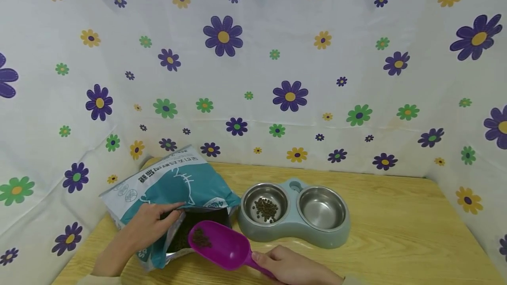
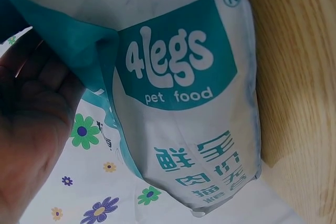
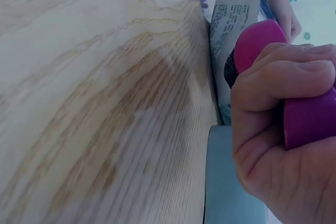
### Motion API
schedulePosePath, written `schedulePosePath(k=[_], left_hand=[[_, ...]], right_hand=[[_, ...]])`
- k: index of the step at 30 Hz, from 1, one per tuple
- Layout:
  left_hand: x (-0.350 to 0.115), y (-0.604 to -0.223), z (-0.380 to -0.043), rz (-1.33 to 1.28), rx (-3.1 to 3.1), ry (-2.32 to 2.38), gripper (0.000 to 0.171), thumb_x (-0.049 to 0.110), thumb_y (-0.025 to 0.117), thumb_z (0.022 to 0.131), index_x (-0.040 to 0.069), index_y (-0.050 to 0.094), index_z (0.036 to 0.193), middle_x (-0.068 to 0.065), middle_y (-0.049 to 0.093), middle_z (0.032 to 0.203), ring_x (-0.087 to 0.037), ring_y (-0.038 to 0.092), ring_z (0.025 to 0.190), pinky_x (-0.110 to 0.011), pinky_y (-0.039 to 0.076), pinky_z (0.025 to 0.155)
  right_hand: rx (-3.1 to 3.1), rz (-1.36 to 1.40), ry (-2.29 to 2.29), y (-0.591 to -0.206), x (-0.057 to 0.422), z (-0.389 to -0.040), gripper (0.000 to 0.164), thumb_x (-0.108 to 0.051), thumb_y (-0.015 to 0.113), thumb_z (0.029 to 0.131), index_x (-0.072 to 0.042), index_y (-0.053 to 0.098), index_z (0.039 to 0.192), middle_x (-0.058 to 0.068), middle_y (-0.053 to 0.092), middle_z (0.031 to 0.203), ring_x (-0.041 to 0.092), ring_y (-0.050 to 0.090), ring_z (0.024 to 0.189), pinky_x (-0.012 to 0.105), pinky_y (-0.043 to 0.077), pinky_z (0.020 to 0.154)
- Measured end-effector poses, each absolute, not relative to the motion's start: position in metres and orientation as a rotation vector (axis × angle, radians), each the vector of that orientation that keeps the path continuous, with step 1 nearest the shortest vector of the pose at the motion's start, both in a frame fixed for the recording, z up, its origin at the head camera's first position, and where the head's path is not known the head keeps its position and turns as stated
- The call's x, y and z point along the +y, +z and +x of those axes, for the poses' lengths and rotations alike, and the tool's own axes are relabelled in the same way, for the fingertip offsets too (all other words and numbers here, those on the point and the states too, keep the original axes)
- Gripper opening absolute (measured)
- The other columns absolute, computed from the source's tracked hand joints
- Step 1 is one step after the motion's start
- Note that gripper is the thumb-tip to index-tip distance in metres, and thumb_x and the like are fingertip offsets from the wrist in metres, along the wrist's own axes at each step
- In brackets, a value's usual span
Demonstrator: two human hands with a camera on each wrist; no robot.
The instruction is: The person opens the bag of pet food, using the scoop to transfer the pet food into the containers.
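Note:
A teal and white pet food bag [image 1: 210, 179] lies on its side at the left, its mouth gaping toward me with dark kibble inside. My left hand [image 1: 148, 225] grips the upper edge of that mouth; in the left wrist view the fingers [image 2: 47, 72] go behind the bag's folded rim. My right hand [image 1: 291, 265] holds a magenta scoop [image 1: 231, 250] by its handle, the fist [image 3: 283, 82] curled round it in the right wrist view. The scoop's tip overlaps the bag opening, and a small heap of brown kibble [image 1: 200, 237] sits near that tip.
Right of the bag stands a blue-grey double feeder [image 1: 291, 228] with two steel bowls. Some kibble [image 1: 265, 209] lies in its left bowl; the right bowl [image 1: 321, 210] shows bare metal. A flowered cloth [image 1: 253, 69] hangs round the wooden table [image 1: 400, 228].

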State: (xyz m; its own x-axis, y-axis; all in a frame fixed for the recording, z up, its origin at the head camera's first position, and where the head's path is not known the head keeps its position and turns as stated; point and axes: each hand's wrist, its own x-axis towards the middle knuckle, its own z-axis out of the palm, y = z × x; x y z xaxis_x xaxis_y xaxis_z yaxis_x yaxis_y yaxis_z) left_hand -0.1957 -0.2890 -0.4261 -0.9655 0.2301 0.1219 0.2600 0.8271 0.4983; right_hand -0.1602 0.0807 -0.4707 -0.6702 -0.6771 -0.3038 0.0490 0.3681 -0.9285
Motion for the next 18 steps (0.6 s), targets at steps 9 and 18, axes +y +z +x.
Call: schedulePosePath(k=[9, 18], left_hand=[[-0.29, -0.428, -0.195, -0.406, -2.948, -0.818, 0.033, 0.03, 0.058, 0.105, 0.015, 0.074, 0.13, 0.017, 0.027, 0.05, 0.001, 0.018, 0.045, -0.023, 0.033, 0.045], [-0.29, -0.428, -0.198, -0.429, -2.95, -0.806, 0.034, 0.031, 0.058, 0.105, 0.014, 0.073, 0.131, 0.017, 0.026, 0.049, 0.001, 0.017, 0.044, -0.023, 0.032, 0.044]], right_hand=[[1.847, -0.534, -1.444, -0.467, 0.106, -0.16, 0.068, -0.05, 0.045, 0.107, 0.013, 0.058, 0.087, -0.008, 0.043, 0.055, 0.006, 0.034, 0.042, 0.02, 0.027, 0.04], [1.957, -0.551, -1.386, -0.445, 0.143, -0.177, 0.063, -0.049, 0.046, 0.108, 0.008, 0.052, 0.082, -0.007, 0.041, 0.052, 0.003, 0.033, 0.033, 0.02, 0.029, 0.033]])
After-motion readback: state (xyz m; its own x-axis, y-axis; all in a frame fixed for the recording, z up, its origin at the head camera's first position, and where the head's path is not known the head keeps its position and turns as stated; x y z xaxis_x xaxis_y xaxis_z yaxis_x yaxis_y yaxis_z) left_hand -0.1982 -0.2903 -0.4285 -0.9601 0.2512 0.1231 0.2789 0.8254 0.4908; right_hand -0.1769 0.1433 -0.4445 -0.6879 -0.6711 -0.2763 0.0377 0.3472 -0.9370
